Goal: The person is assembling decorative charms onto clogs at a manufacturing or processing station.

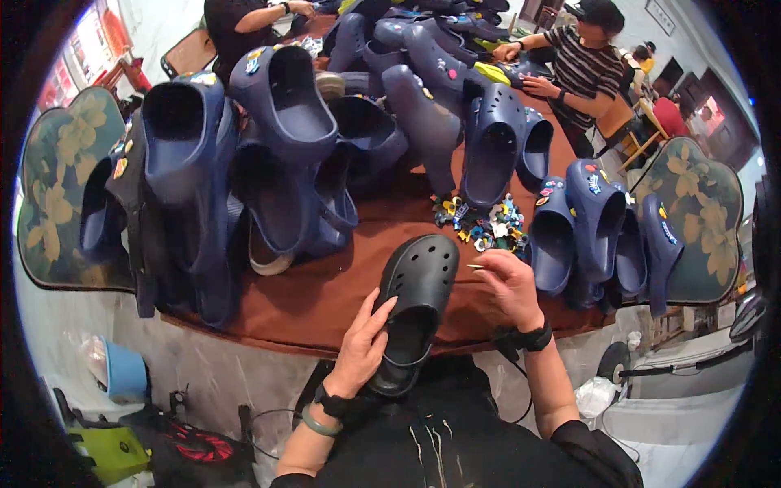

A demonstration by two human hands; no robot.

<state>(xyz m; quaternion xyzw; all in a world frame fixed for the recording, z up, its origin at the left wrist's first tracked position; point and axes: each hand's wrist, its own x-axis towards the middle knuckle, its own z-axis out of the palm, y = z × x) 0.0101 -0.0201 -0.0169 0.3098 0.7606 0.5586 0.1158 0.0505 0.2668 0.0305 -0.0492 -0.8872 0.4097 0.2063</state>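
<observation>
A black foam clog (419, 272) with round vent holes rests toe-away against the table's near edge, its heel toward my body. My left hand (364, 346) grips the clog's left side, thumb and fingers along the opening's rim. To the right of the toe, my right hand (508, 285) is raised with fingers pinched together. A small pale tip sticks out from the pinch; what it belongs to is too small to tell. Just beyond that hand lies a heap of small colourful shoe charms (498, 224).
Navy clogs (281, 114) are piled high on the left of the brown-covered table (382, 211); more clogs (594, 220) with charms stand at right. Two people work across the table, one in a striped top (582, 69). A blue bucket (126, 370) sits on the floor.
</observation>
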